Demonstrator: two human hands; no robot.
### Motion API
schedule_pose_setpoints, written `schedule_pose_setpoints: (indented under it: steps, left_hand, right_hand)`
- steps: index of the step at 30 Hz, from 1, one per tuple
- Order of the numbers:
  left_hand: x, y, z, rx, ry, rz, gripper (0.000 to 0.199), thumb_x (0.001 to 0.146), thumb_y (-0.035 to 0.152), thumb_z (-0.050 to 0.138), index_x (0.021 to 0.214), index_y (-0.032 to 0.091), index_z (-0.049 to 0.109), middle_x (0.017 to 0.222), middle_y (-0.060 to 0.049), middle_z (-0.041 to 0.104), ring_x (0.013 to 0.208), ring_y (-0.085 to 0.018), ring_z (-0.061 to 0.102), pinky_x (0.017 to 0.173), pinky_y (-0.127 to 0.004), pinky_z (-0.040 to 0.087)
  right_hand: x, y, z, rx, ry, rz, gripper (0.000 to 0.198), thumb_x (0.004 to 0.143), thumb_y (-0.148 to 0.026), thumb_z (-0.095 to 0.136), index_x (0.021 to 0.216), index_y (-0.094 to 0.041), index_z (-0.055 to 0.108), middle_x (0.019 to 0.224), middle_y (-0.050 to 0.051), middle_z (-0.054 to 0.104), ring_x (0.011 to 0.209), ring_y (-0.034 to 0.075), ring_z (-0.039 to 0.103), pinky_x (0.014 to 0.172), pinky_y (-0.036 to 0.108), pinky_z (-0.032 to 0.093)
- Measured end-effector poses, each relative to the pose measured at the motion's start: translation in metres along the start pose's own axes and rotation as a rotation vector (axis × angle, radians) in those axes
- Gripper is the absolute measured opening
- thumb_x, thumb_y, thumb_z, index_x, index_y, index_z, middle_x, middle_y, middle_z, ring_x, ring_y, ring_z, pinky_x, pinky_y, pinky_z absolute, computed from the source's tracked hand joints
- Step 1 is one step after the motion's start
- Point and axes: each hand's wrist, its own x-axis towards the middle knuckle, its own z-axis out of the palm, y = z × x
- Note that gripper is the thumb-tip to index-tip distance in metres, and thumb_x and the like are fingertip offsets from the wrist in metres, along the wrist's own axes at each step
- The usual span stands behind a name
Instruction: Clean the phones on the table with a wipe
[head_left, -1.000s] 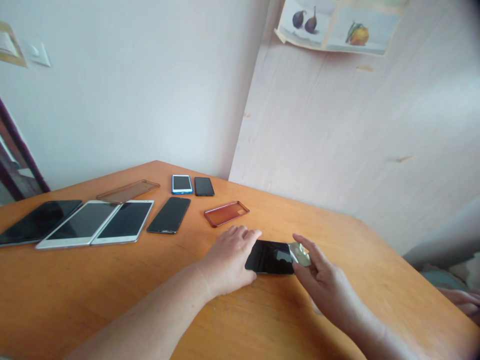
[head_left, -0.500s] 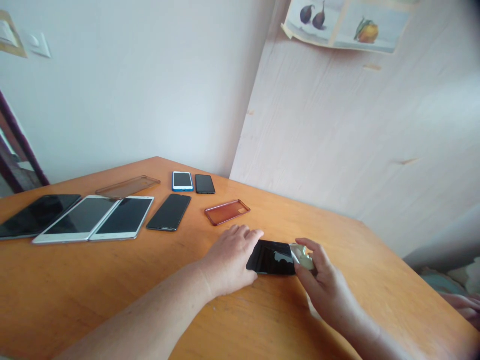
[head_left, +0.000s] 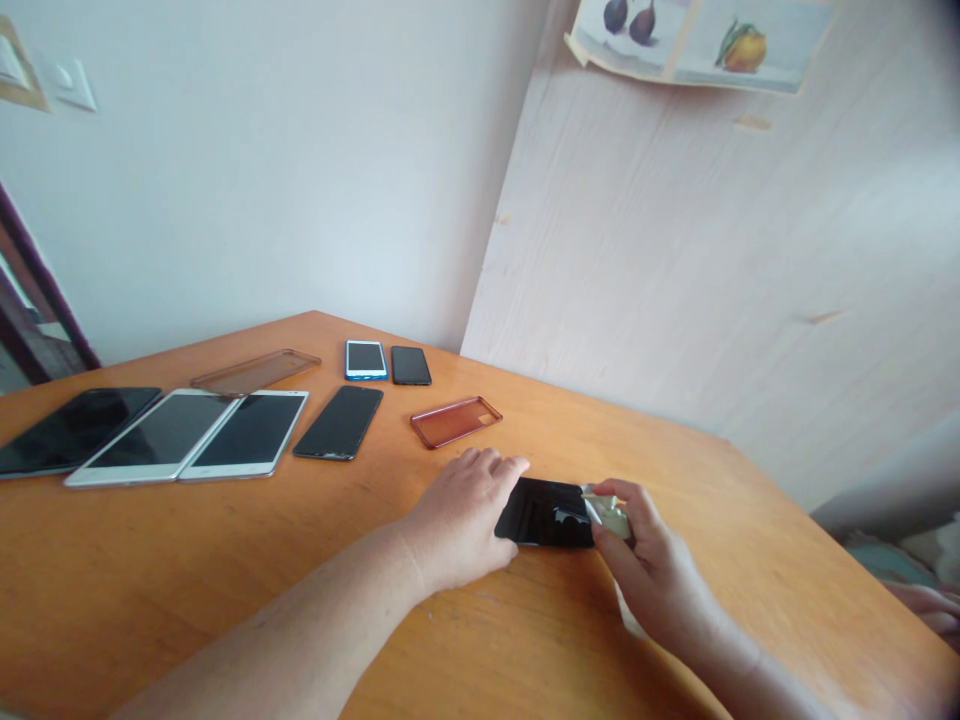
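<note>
A black smartphone (head_left: 541, 512) lies screen up on the wooden table, with light reflected in its glass. My left hand (head_left: 466, 520) grips its left end, thumb on the near edge and fingers on the far edge. At the phone's right end, my right hand (head_left: 649, 555) pinches a pale, crumpled cloth (head_left: 616, 518) against the screen. A whitish piece, seemingly of the same cloth, hangs under the palm. Just beyond my left hand lies a reddish, see-through phone case (head_left: 456, 422).
A black phone (head_left: 340, 422), a blue-edged white phone (head_left: 365, 360) and a small dark phone (head_left: 411, 365) lie farther back. Two white tablets (head_left: 150, 435), a black tablet (head_left: 75, 430) and a brownish clear case (head_left: 259, 372) are at left. Walls border the table's (head_left: 637, 430) back edges.
My right hand and the cloth have shifted very slightly at the phone's right end. My left hand keeps its grip on the phone. The view has tilted a little.
</note>
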Motion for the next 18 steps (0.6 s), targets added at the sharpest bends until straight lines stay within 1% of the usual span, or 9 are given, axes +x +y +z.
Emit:
schedule_pose_setpoints:
  steps: [4,9,14,18]
  left_hand:
    - [-0.0003,0.0,-0.0001,-0.006,-0.009,-0.006,0.073,0.067,0.025,0.073,0.134,0.019,0.045,0.121,-0.01,0.057,0.114,-0.03,0.051,0.103,-0.044,0.041]
    - [-0.0005,-0.0005,0.0002,-0.019,-0.006,-0.011,0.073,0.068,0.025,0.073,0.134,0.02,0.044,0.122,-0.01,0.056,0.115,-0.031,0.051,0.103,-0.044,0.041]
    - [-0.0005,-0.0005,-0.0001,-0.032,-0.014,-0.012,0.073,0.068,0.025,0.072,0.135,0.022,0.043,0.123,-0.009,0.056,0.117,-0.031,0.05,0.104,-0.045,0.04]
    - [-0.0006,-0.0001,-0.0007,-0.02,-0.02,-0.008,0.073,0.068,0.026,0.073,0.135,0.02,0.043,0.122,-0.01,0.056,0.116,-0.031,0.05,0.104,-0.045,0.04]
  right_hand:
    - [-0.0001,0.0,-0.0005,0.0,0.015,0.002,0.033,0.091,-0.034,0.05,0.123,-0.026,0.045,0.074,-0.004,0.059,0.06,0.016,0.056,0.058,0.026,0.043]
    - [-0.001,0.0026,0.0005,-0.014,-0.004,0.0,0.029,0.092,-0.034,0.049,0.12,-0.026,0.047,0.069,-0.005,0.057,0.058,0.016,0.054,0.057,0.026,0.041]
    - [-0.0005,0.0057,0.0019,-0.012,0.021,0.007,0.031,0.091,-0.033,0.05,0.121,-0.028,0.046,0.074,-0.005,0.059,0.061,0.016,0.055,0.059,0.026,0.041]
    - [0.0001,0.0058,0.0014,-0.005,-0.009,0.01,0.028,0.092,-0.032,0.049,0.119,-0.027,0.048,0.068,-0.006,0.056,0.057,0.016,0.053,0.056,0.026,0.04]
